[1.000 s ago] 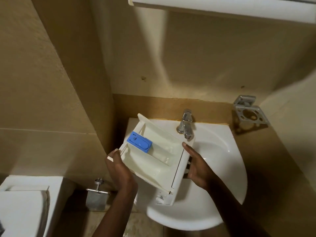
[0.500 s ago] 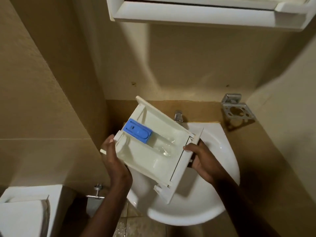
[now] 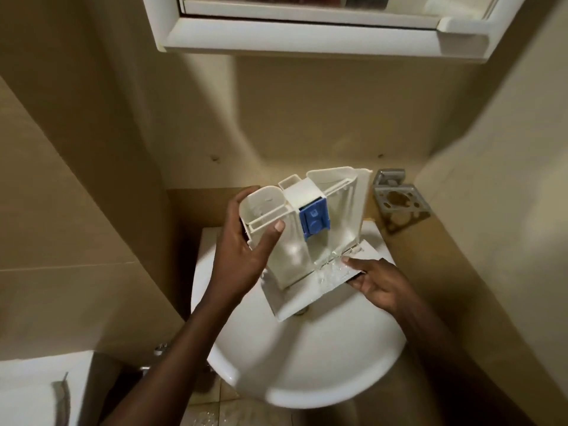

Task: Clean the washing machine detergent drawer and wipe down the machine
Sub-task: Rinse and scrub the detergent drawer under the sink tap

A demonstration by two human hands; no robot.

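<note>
Step in hand: judged to be the drain after rinsing; you hold the detergent drawer (image 3: 344, 216) tipped on end over the sink (image 3: 307, 373).
Drawer position: nearly upright, front panel (image 3: 307, 290) lowest, open compartments facing you, blue cap (image 3: 314, 217) seated mid-drawer.
Water: a clear pool (image 3: 330, 265) lies where the tray meets the panel.
Left hand (image 3: 242, 256): wrapped round the raised rear end, thumb pressed on the compartment rim.
Right hand (image 3: 378, 278): pinching the right edge of the panel, one finger straight on top, the rest curled beneath.
Tap: hidden behind the drawer; whether it runs cannot be told.
Next move calls for: a slant toward one panel corner so the pool falls into the basin, a firm grip on wet plastic, then a check under the cap for residue.
Outstanding: machine wipe-down; the machine is not in view.
</note>
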